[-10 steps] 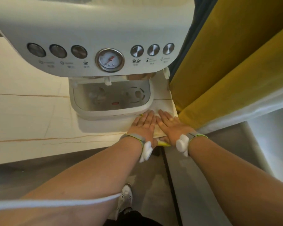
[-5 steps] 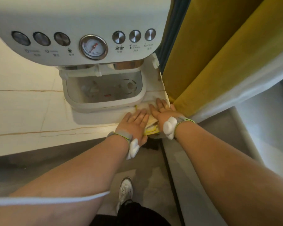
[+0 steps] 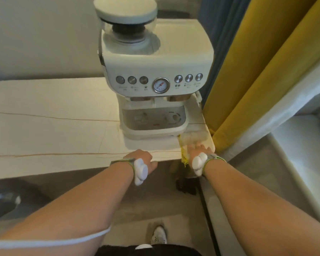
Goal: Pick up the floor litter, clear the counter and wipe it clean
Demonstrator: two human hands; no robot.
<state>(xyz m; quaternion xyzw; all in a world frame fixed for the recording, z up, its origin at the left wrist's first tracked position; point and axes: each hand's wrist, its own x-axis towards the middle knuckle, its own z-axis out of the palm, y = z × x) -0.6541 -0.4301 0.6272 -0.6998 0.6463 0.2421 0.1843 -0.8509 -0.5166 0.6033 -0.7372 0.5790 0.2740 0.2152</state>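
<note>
Counter (image 3: 54, 130): right hand (image 3: 199, 149) flat on cloth (image 3: 193, 138)

Under the right hand (image 3: 199, 150) lies a soft, fuzzy cloth (image 3: 193, 138) with a yellow edge. The tabletop (image 3: 54, 126) looks smooth, pale and stone-like. Beyond it, the coffee machine (image 3: 155, 71) is matt cream plastic with shiny metal buttons (image 3: 188, 78).
</note>
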